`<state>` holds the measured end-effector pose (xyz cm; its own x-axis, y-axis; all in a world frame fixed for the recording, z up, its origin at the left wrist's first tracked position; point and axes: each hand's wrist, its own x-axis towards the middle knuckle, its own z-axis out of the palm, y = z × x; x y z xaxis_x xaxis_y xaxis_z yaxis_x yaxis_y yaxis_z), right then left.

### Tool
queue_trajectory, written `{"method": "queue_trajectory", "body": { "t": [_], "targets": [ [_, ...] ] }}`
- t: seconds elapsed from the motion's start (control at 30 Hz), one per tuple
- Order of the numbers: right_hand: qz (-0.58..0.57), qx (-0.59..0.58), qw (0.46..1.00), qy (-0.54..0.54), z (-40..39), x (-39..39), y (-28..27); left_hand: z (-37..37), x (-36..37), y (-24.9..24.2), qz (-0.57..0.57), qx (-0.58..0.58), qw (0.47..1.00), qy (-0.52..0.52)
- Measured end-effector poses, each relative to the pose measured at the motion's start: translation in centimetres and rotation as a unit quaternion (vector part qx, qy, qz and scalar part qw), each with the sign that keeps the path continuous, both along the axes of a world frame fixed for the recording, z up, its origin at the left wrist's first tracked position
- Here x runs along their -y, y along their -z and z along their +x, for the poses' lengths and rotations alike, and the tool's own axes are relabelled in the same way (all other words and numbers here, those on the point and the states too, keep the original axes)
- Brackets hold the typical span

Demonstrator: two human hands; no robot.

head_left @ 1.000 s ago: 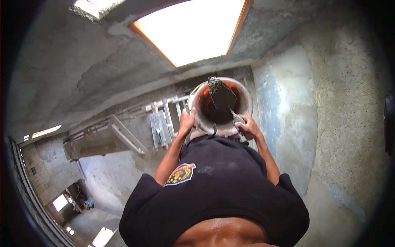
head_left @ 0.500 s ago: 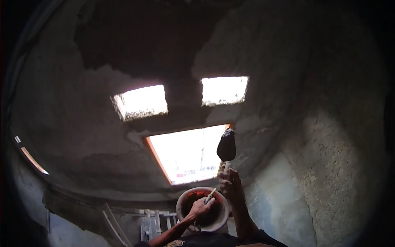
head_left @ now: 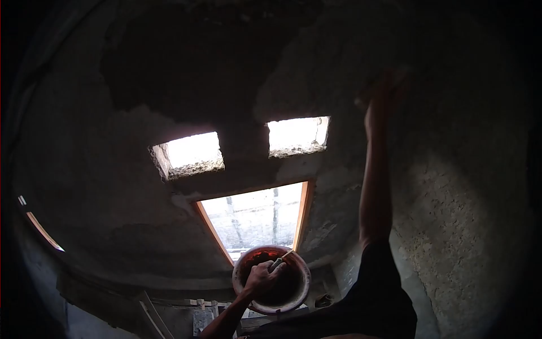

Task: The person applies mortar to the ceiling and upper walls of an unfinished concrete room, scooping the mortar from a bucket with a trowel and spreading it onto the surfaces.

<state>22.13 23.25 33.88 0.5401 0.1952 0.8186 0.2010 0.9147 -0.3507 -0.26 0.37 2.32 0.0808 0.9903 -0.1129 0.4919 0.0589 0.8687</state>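
Observation:
My left hand [head_left: 261,278] is closed around a slim tool [head_left: 276,264] with a greenish grip and a pale stick-like end; its kind is not clear. It is held over the mouth of a round bucket [head_left: 306,285] with a reddish inner wall and dark contents. Stretched high to the upper right, my right hand [head_left: 385,93] is close to the dark wall. Shadow and motion blur its fingers, and the trowel it held a moment earlier barely shows there.
The rough grey wall [head_left: 186,226] has a darker patch [head_left: 186,62] at the top. Two small openings [head_left: 195,153] and a wood-framed window [head_left: 257,217] let in bright light. Boards [head_left: 152,316] lie at lower left. A rough wall [head_left: 451,243] stands at right.
My right hand has swung from beside the window up to the upper right, and the trowel's loaded dark blade no longer shows clearly. My left hand stays over the bucket. The view has shifted slightly.

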Motion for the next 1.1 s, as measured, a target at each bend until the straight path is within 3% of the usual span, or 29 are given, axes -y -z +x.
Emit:
{"method": "queue_trajectory", "body": {
  "t": [0.03, 0.07, 0.13, 0.17, 0.27, 0.4, 0.5, 0.6, 0.63, 0.67, 0.73, 0.77, 0.83, 0.87, 0.97, 1.03, 1.1],
  "targets": [
    [0.015, -0.032, 0.999, 0.026, 0.7, 0.3, -3.0, 0.1, -0.1, 0.0, -0.007, 0.006, 1.000, -0.003],
    [0.070, -0.018, 0.982, 0.176, 3.0, -2.0, -5.7, 0.1, 0.0, 0.0, -0.008, 0.007, 1.000, -0.004],
    [0.152, 0.002, 0.875, 0.460, 8.3, -6.8, -10.8, 0.2, 0.0, -0.4, -0.041, 0.017, 0.999, -0.009],
    [0.189, 0.009, 0.789, 0.584, 11.2, -9.3, -13.2, 0.3, -0.2, -0.4, -0.040, 0.018, 0.999, -0.010],
    [0.233, -0.021, 0.827, 0.512, 13.8, -10.3, -16.4, 0.3, -0.4, -0.5, -0.069, 0.010, 0.997, 0.012],
    [0.272, -0.064, 0.801, 0.530, 9.6, -6.1, -14.2, 0.3, -0.7, -0.2, -0.105, -0.017, 0.993, 0.044],
    [0.243, -0.091, 0.803, 0.536, 6.6, -12.3, -11.1, 0.3, -0.3, 0.9, -0.101, -0.017, 0.994, 0.043],
    [0.155, -0.102, 0.836, 0.517, 1.3, -25.4, -8.7, 0.1, 0.3, 0.3, -0.092, -0.019, 0.995, 0.033],
    [0.110, -0.059, 0.858, 0.498, -1.4, -31.9, -7.2, 0.1, 0.6, 0.0, -0.080, -0.010, 0.996, 0.025],
    [0.004, 0.033, 0.969, 0.245, -5.4, -28.2, -5.7, 0.0, 0.6, -0.2, -0.071, -0.013, 0.997, 0.020],
    [-0.178, 0.266, 0.875, 0.362, -8.2, -33.5, -2.9, 0.0, 0.8, -0.3, -0.049, 0.022, 0.999, -0.003],
    [-0.178, 0.273, 0.879, 0.349, -9.7, -32.3, -1.8, -0.1, 1.4, -0.5, -0.055, 0.025, 0.998, -0.017],
    [-0.056, 0.134, 0.975, 0.169, -11.2, -27.7, -0.4, -0.2, 1.4, -1.3, -0.032, 0.019, 0.999, -0.040],
    [-0.065, 0.142, 0.974, 0.166, -11.3, -26.0, 1.9, -0.3, 1.5, -1.5, -0.003, 0.021, 0.999, -0.044],
    [-0.169, 0.146, 0.969, 0.106, -9.9, -19.8, 7.5, -0.5, 0.9, -1.3, -0.056, 0.026, 0.997, -0.047],
    [-0.376, 0.366, 0.851, -0.031, -6.9, -14.2, 12.2, -0.6, 0.6, 0.2, -0.051, 0.029, 0.997, -0.044],
    [-0.366, 0.389, 0.845, -0.017, -4.4, -8.7, 20.0, -0.3, 0.4, 1.1, -0.041, 0.030, 0.998, -0.047]
  ]
}}
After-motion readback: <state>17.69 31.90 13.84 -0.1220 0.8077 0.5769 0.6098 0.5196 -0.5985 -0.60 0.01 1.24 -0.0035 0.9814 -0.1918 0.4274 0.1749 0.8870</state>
